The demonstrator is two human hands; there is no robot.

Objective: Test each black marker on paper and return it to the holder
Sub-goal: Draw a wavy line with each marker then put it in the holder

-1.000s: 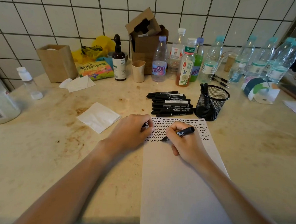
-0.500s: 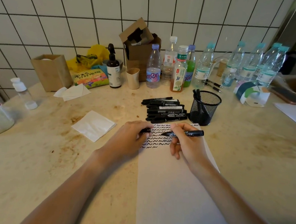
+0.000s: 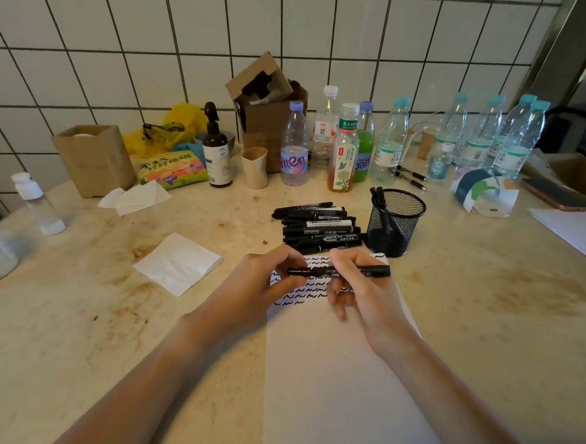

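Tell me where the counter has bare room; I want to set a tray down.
Free: counter right of the paper, and left below the napkin. Crowded: the back wall's bottles, marker pile, mesh holder.

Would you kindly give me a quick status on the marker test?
Both hands on one black marker, held level above the paper: left hand at cap end, right hand on barrel. Mesh holder just beyond, path open. Untested pile beside it.

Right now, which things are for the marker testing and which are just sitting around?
For the job:
marker held by both hands (left hand, right hand)
paper with squiggles
marker pile
mesh holder

Just lying about:
bottles
napkin
cardboard box
phone
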